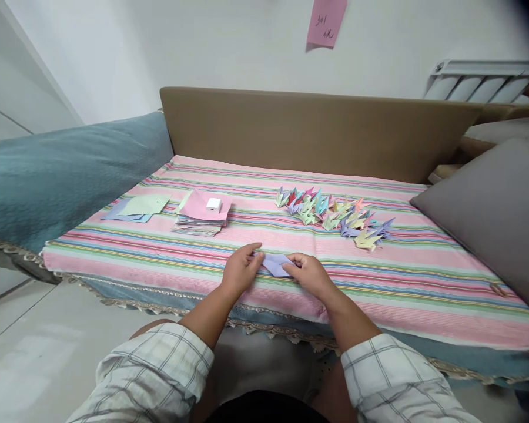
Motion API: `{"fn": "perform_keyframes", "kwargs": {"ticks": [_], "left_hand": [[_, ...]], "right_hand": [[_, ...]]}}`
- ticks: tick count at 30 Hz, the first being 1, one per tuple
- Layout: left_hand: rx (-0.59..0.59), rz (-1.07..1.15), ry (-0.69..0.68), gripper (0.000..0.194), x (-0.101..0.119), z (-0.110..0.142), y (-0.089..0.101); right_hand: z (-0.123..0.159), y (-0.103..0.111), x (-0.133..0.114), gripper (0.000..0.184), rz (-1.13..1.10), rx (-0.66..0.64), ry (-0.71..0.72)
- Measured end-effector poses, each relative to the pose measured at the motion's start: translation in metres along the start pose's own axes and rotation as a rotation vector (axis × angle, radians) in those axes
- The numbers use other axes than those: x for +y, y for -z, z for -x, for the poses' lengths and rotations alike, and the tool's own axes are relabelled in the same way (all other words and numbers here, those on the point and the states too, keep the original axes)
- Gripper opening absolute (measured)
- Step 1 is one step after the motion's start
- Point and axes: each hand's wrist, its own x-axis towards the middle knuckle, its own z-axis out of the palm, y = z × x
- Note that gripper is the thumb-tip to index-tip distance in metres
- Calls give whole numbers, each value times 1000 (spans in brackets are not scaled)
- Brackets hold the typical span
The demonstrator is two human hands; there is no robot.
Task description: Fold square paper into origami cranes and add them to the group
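Between my two hands, just above the striped cloth, is a piece of folded lilac paper (277, 264) with a pointed outline. My left hand (242, 267) pinches its left end between thumb and fingers. At the right end, the thumb and fingers of my right hand (308, 273) are closed on the same paper. Several folded paper cranes (330, 214) in yellow, green, purple, red and blue stand in a cluster beyond my right hand. Past my left hand lies a stack of paper squares (200, 225), with a small white block (214, 204) resting on its pink top sheet.
A few loose green and blue sheets (143, 205) lie at the left of the striped cloth (264, 176). A grey cushion (494, 217) leans at the right. Behind runs a brown backrest (312, 135), and a blue-covered armrest (79, 170) bounds the left side.
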Motion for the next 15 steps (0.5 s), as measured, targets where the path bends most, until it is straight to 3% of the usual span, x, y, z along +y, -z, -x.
{"fn": "perform_keyframes", "kwargs": {"ticks": [3,6,10,15], "left_hand": [[57,-117,-104,33,3,0,3],[-62,-287,-287,30,11,8,2],[-283,-439,-499,42,12,20,-9],[-421,-548,-546,76,1,26,-22]], "right_hand": [[-10,6,6,22,-104,-64,-218],[-18,8,9,22,-144,-114,-295],[-24,8,9,17,-104,-169,-263],[-26,7,8,14,40,-113,-169]]}}
